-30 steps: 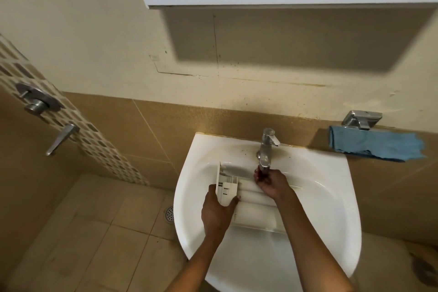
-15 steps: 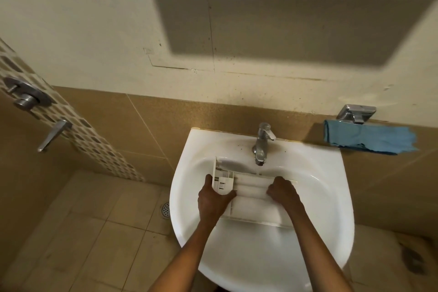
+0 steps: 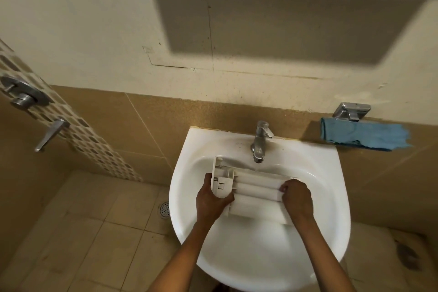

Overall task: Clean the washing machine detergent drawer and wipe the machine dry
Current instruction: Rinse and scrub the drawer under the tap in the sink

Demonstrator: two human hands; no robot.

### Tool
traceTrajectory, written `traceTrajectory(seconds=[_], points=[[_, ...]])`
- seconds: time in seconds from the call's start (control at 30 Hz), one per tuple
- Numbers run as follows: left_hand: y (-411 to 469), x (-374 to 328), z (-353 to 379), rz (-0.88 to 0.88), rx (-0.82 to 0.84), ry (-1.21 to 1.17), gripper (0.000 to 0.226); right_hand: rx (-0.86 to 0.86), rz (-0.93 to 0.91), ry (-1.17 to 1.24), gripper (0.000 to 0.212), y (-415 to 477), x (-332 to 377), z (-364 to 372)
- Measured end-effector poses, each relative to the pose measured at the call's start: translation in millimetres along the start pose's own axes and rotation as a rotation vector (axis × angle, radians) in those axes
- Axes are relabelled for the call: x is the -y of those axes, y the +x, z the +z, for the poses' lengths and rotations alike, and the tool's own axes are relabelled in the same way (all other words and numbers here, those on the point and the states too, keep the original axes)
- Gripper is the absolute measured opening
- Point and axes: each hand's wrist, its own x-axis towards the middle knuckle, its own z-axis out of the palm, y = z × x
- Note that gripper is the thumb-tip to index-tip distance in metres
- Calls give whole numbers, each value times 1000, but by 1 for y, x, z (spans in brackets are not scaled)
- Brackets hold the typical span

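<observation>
Detergent drawer [image 3: 254,191], white, lies across sink [image 3: 327,197] basin below tap [image 3: 259,142]. Left hand [image 3: 212,201] grip clasps its panel end; right hand [image 3: 296,198] grip clasps opposite end. Markings unreadable.

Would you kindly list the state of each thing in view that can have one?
White plastic detergent drawer: underside up, in the white ceramic sink.
Left hand: gripping its front end.
Right hand: gripping its other end.
Chrome tap: no water visible.
Blue cloth: draped on the wall holder.
</observation>
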Motion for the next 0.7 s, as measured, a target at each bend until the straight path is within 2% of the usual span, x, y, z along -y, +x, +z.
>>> traceTrajectory(seconds=[0.07,0.17,0.23,0.3,0.37,0.47,0.5,0.53,0.6,0.7], points=[[0,0,-1,10,1,9,64,-43,-34,-85,27,-5,10,-1],[1,1,-1,29,21,6,68,-54,-264,-76,14,-16,37,12],[1,1,-2,36,30,7,73,-43,-361,-80,26,-15,35,22],[2,1,-3,39,40,17,74,-19,-351,-49,20,-15,21,14],[1,1,-3,46,44,17,72,-85,-232,8,23,-15,-1,3],[-2,3,-4,48,46,-9,74,-56,14,-23,25,-17,-9,-14],[-3,6,-5,47,50,-22,75,-37,37,-68,24,-18,-5,-16],[-4,9,-5,47,56,-32,76,-49,14,-100,24,-19,2,-17],[-5,13,-8,60,72,-48,77,-140,-153,-89,22,-18,14,-13],[-4,11,-13,72,98,-86,74,-36,-309,42,39,-9,27,-5]])
